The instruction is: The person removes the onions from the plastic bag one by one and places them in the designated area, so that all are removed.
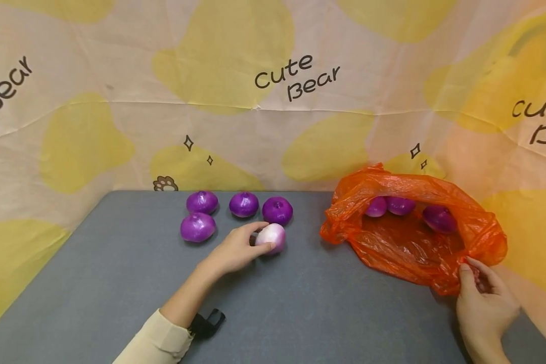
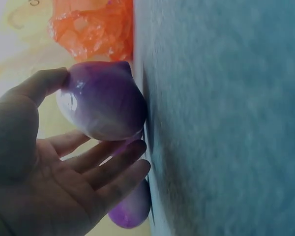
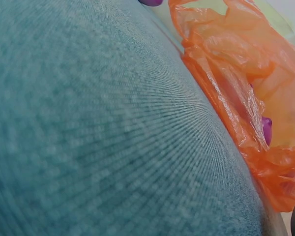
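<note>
My left hand (image 1: 236, 247) holds a pale purple-white onion (image 1: 273, 237) between thumb and fingers, at the middle of the table. Seen from the left wrist, the thumb lies against one side of this onion (image 2: 103, 101) and the fingers spread along the other. Just behind it sits a dark purple onion (image 1: 277, 210). On the right, an orange plastic bag (image 1: 396, 258) lies with its mouth open towards me and several purple onions (image 1: 401, 205) inside. My right hand (image 1: 487, 298) pinches the near right rim of the bag; the right wrist view barely catches this hand.
More purple onions stand left of my left hand: one at the back (image 1: 243, 204), and two at the far left, one (image 1: 202, 202) behind the other (image 1: 197, 227). The grey table (image 1: 300, 313) ends at a patterned cloth backdrop (image 1: 236, 146). A black strap (image 1: 207, 323) sits at my left wrist.
</note>
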Demonstrator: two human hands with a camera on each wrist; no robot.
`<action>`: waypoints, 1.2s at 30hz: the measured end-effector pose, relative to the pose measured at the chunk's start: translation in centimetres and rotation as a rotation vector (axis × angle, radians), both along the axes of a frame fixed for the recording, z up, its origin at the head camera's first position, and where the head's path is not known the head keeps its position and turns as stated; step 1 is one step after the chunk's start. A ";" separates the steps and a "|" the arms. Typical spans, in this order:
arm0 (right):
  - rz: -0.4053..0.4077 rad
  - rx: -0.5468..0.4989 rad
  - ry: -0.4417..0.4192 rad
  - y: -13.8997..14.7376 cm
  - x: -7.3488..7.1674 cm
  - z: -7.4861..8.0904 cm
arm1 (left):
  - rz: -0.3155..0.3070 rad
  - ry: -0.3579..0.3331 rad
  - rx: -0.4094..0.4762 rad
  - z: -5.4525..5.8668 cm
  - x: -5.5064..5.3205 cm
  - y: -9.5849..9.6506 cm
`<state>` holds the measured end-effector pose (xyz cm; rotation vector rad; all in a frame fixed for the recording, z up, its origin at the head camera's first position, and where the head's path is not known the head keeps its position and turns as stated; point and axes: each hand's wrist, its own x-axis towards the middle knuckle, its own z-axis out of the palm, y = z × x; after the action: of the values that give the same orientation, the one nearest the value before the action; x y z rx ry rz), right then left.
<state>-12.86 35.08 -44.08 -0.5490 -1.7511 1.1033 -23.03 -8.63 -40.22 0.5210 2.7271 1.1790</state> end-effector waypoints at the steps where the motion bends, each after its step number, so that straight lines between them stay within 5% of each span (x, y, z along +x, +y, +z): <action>1: 0.002 -0.003 0.001 0.0 0.0 0.0 | 0.001 0.003 -0.007 0.0 0.0 -0.1; 11: 0.005 -0.003 0.012 -0.1 -0.2 0.1 | -0.046 0.007 -0.084 0.2 -0.4 -1.7; 22: 0.011 -0.013 0.014 0.0 0.0 0.1 | 0.010 -0.021 -0.023 0.6 -0.9 -2.5; 28: 0.007 -0.023 0.009 0.1 -0.1 0.0 | 0.023 0.038 0.081 0.7 -1.0 -2.2; 36: 0.014 -0.021 0.009 0.0 -0.1 0.1 | 0.076 0.144 0.005 0.4 -1.0 -1.9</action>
<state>-12.96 35.13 -44.03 -0.5443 -1.7401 1.1333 -23.99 -10.55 -39.85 0.5263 2.8897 1.2107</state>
